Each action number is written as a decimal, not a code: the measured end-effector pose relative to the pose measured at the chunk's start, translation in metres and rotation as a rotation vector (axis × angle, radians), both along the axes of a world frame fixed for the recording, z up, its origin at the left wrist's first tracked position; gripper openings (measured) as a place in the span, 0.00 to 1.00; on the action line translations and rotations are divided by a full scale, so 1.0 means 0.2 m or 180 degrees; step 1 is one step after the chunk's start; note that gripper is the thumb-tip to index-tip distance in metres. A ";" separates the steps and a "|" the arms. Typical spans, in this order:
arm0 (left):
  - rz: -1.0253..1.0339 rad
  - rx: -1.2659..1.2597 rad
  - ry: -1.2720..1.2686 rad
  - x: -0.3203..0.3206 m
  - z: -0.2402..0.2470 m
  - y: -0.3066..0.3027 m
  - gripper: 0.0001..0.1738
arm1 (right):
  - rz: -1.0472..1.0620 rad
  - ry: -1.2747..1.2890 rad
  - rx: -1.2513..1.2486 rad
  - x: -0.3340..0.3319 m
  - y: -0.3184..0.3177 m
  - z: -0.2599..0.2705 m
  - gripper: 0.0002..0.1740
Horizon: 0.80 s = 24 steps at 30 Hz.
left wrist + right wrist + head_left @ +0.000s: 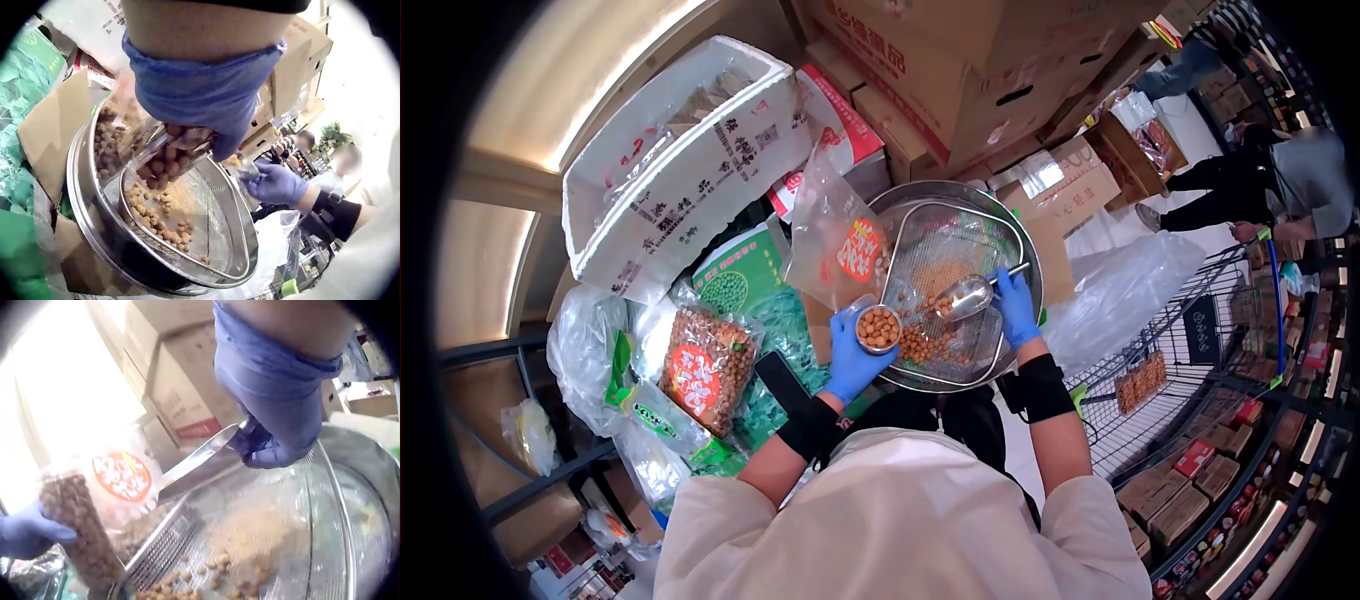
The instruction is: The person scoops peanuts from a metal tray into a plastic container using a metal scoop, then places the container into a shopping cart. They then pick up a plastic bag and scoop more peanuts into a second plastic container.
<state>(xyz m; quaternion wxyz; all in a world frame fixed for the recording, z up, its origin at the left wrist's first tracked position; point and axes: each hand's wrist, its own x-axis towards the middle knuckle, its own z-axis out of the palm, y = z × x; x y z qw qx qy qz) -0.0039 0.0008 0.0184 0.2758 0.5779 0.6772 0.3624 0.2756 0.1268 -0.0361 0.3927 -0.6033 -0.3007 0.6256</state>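
Blue-gloved, my left hand (855, 355) grips a clear jar (81, 531) filled with round brown nuts, over the left edge of a mesh basket (240, 234). The basket lies in a round metal pan (1024, 232). My right hand (1016, 308), also gloved, holds the handle of a metal scoop (967, 298) above the basket; some nuts show in the scoop. Loose nuts (159, 228) and pale crumbs (256, 531) lie on the mesh. An open plastic bag of nuts with a red label (860, 250) leans at the basket's left side.
A white foam box (690, 190) stands at upper left, cardboard boxes (910, 80) behind. A sealed nut bag (708, 370) and a phone (782, 383) lie left. At right are a wire cart (1200, 350), clear plastic (1135, 285) and a person (1280, 185) standing.
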 end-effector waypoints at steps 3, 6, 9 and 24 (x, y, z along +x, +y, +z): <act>-0.0066 -0.0083 0.0056 0.05 -0.03 0.06 0.48 | -0.0057 0.0062 0.0298 -0.03 0.02 0.34 0.15; -0.0170 -0.0074 -0.0170 0.12 -0.05 0.12 0.49 | -0.0084 0.0022 0.0489 -0.07 0.03 0.53 0.15; -0.0266 -0.0020 -0.0182 0.18 -0.03 0.18 0.47 | -0.0089 -0.0162 0.0844 -0.16 0.01 0.70 0.13; -0.0473 0.0334 -0.0141 0.29 0.02 0.27 0.49 | 0.0136 -0.0897 0.1799 -0.24 -0.10 0.92 0.13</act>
